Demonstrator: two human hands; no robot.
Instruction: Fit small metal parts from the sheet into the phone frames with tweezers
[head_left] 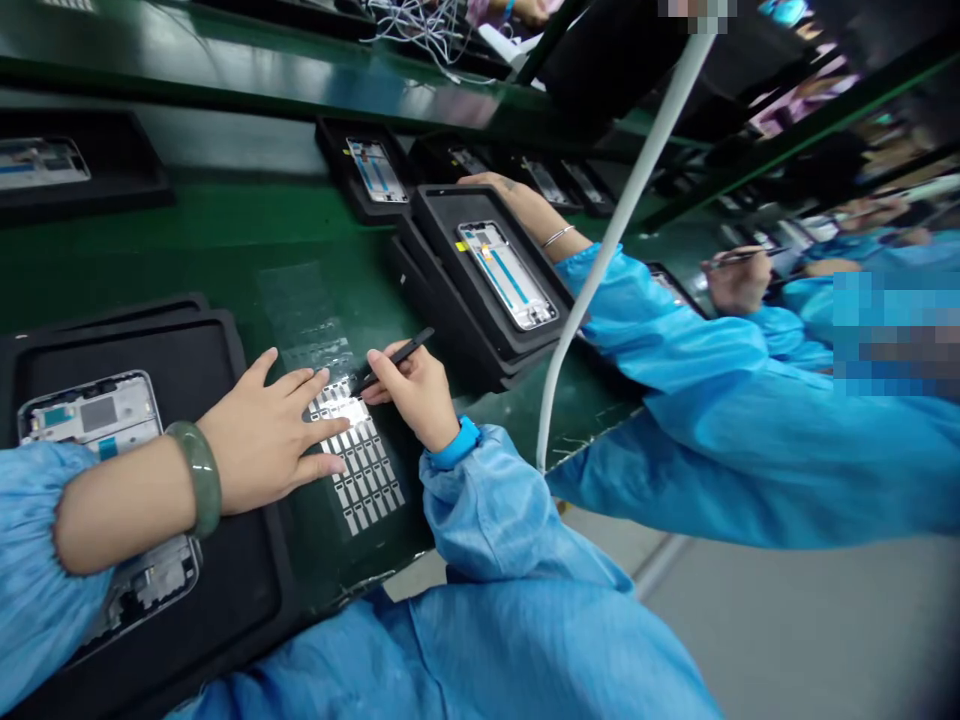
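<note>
My left hand [266, 440] lies with spread fingers on a sheet of small silver stickers [367, 480], its fingertips touching the sheet. In my right hand [416, 395] is a pair of black tweezers [401, 358], pinched between thumb and fingers, with the tip down at the sheet's upper rows. The far end of the sheet [300, 310] is clear film without stickers. Beneath my left forearm a silver phone frame [112, 400] rests in a black foam tray [202, 370]; my arm hides its middle.
A stack of black trays [450, 300], the top one holding a phone frame [514, 275], stands ahead to the right. A co-worker's hand [517, 205] reaches behind it. A white cable [622, 220] hangs across the view. More trays [364, 165] line the green bench [225, 225].
</note>
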